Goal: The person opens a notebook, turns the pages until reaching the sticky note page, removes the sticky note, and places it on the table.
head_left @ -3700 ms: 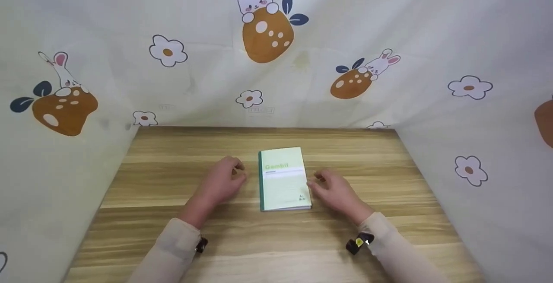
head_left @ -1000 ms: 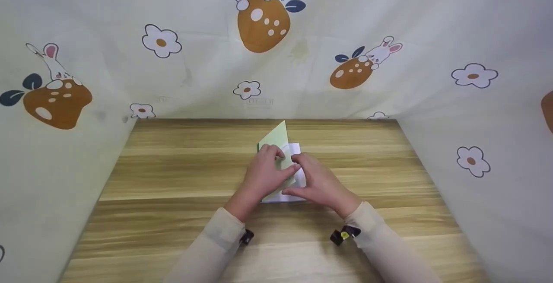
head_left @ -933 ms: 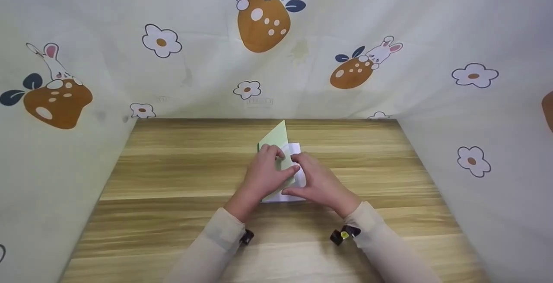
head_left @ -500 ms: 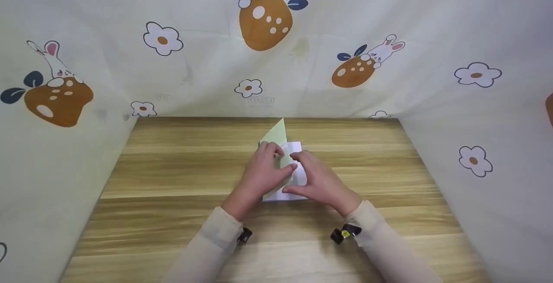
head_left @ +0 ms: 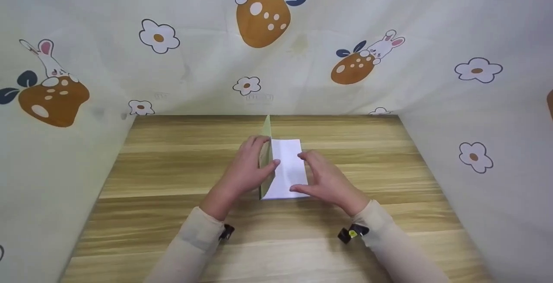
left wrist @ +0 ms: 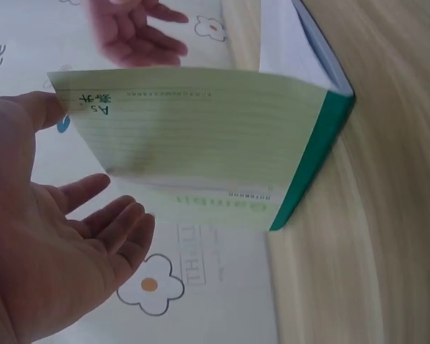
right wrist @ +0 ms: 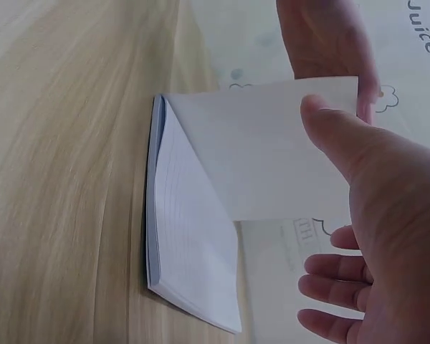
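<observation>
Curtain cloth (head_left: 86, 153) printed with rabbits, mushrooms and flowers hangs at nine o'clock of the wooden table (head_left: 173, 175), and in the wrist views part of a word on it reads "uice". Next comes the left hand (head_left: 246, 173), fingers straight and slightly spread, its thumb and fingertips (left wrist: 122, 215) propping the light green cover (left wrist: 201, 136) of the notebook (head_left: 283, 170), which stands lifted nearly upright on its dark green spine (left wrist: 312, 168). The notebook lies at the table's middle, near twelve o'clock of the two sleeves. On the cover the brand reads "Gambit", seen upside down from the left wrist, and the corner carries "A5" with two small characters too fine to read. The first white page (right wrist: 193, 236) is laid bare, faintly ruled. At three o'clock of the notebook the right hand (head_left: 328, 181) rests with relaxed, nearly straight fingers (right wrist: 330, 279) over the page's outer edge, its thumb near the cover's free edge; whether it pinches anything cannot be told. The step in hand looks like opening the cover; the next move likely calls for folding it flat toward nine o'clock while the page block is kept down.
</observation>
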Demonstrator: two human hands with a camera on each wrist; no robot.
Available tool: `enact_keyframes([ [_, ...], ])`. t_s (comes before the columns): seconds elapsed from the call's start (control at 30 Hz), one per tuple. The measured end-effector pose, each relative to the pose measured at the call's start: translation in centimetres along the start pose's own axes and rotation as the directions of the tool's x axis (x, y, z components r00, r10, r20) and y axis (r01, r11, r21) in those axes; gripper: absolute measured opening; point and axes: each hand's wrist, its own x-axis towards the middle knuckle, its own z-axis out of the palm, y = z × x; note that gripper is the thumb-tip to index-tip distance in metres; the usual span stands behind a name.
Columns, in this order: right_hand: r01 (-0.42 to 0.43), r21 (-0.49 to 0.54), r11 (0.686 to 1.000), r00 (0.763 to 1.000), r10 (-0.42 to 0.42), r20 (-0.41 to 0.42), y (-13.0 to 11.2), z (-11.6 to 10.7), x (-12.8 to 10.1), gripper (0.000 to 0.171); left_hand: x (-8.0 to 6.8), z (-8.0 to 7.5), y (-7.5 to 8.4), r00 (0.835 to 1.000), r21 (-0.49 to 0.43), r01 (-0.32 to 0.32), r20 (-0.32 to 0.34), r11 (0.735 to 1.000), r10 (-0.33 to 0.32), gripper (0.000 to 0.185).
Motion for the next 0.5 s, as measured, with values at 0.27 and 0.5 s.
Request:
enact_keyframes([
  [0.27,-0.021,-0.01,1.0,1.0,0.021,0.01,0.5,-0.1,-0.4,0.094,-0.6,-2.7,-1.7,0.991,0.015,-0.124,0.046,0.992,0.123,0.073],
  [0.5,-0.041,0.003,0.999,0.999,0.041,0.017,0.7,-0.3,-0.7,0.091,-1.1,-4.8,-3.1,0.982,0.053,-0.177,0.075,0.983,0.173,0.069],
])
